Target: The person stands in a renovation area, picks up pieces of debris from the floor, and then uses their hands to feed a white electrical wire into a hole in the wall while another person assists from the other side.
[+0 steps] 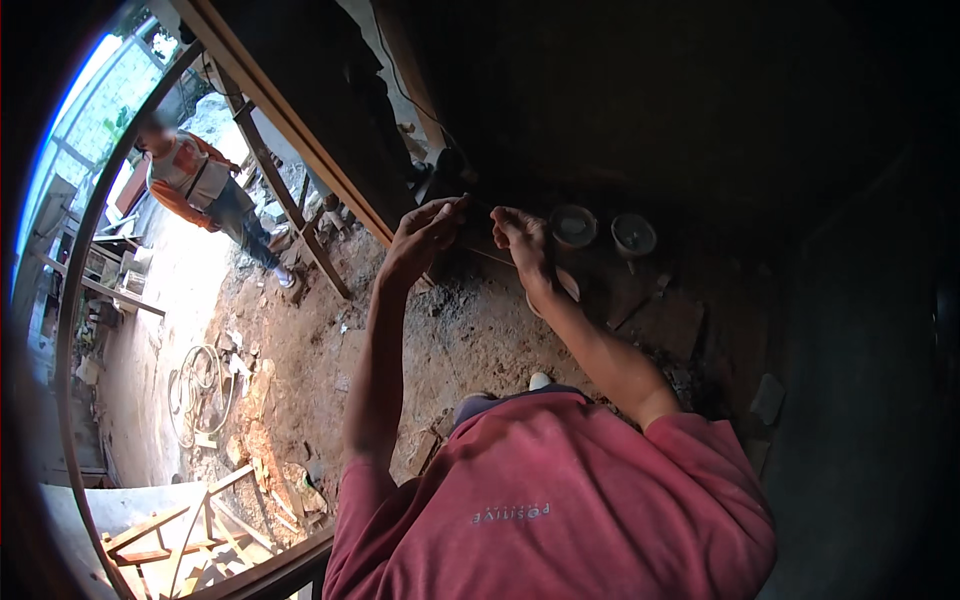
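My two hands are raised in the shadow in front of me, a short gap between them. My left hand [425, 232] has its fingers closed in a pinch on something small and dark that I cannot make out. My right hand [522, 245] is closed too, fingers curled together, and whatever it holds is too small or dim to name. Just beyond and right of my right hand, two round containers [572, 227] sit on the ground, the other one [633, 235] further right. Part of a third round thing [565, 288] shows behind my right wrist.
A co-worker [195, 190] in orange and white stands outside to the left, beside a wooden frame [310, 250]. A coiled hose [200, 400] lies on the bright ground. Timber pieces [170, 535] are at lower left, a dark wall [850, 400] to my right, rubble underfoot.
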Demonstrator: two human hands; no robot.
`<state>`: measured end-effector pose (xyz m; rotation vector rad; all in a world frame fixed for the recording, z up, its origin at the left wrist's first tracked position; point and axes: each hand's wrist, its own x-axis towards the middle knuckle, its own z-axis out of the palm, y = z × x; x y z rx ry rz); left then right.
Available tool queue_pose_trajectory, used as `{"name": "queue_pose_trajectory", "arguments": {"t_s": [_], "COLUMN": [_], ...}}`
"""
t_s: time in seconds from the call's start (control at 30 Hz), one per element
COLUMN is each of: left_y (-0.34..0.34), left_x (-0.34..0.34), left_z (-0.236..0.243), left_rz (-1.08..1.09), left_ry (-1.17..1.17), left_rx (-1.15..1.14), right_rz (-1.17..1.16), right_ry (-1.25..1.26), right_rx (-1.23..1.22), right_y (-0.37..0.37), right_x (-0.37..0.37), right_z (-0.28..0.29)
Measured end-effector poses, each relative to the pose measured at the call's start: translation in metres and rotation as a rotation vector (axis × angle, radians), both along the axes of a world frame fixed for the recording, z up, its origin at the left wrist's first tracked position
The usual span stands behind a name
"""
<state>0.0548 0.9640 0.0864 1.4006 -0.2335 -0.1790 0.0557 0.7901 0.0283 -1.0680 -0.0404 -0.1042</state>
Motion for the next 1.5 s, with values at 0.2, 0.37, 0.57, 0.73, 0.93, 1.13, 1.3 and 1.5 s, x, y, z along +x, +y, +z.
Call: {"name": "queue_pose_trajectory", "arguments": {"t_s": [0.2, 0.37, 0.57, 0.73, 0.93, 1.13, 1.3, 1.5], "left_y": [-0.031, -0.079, -0.114, -0.118, -0.133, -0.157, -0.178, -0.228], "left_x": [0.121, 0.238, 0.373, 0.461, 0.535, 0.600, 0.647, 0.689], "left_z": [-0.017, -0.016, -0.002, 0.050, 0.087, 0.104, 0.122, 0.131], "left_rz": [0.068, 0.020, -0.111, -0.158, -0.156, -0.371, -0.485, -0.374], "left_ry": [-0.034, -0.054, -0.066, -0.051, -0.170, 0.035, 0.171, 0.079], "left_rx": [0.112, -0.056, -0.228, -0.165, -0.152, -0.418, -0.501, -0.314], "right_rz": [-0.175, -0.244, -0.346, -0.374, -0.617, -0.599, -0.662, -0.674], "right_ry": [-0.054, 0.085, 0.107, 0.022, -0.381, -0.569, -0.738, -0.849], "right_rx": [-0.167, -0.129, -0.235, -0.244, -0.561, -1.051, -1.164, -1.264], "right_y": [-0.050, -0.074, -0.103, -0.102, -0.118, -0.159, -0.193, -0.262], "right_x": [0.136, 0.238, 0.362, 0.437, 0.497, 0.530, 0.570, 0.607], "right_z": [0.005, -0.002, 0.016, 0.069, 0.114, 0.160, 0.191, 0.204]}}
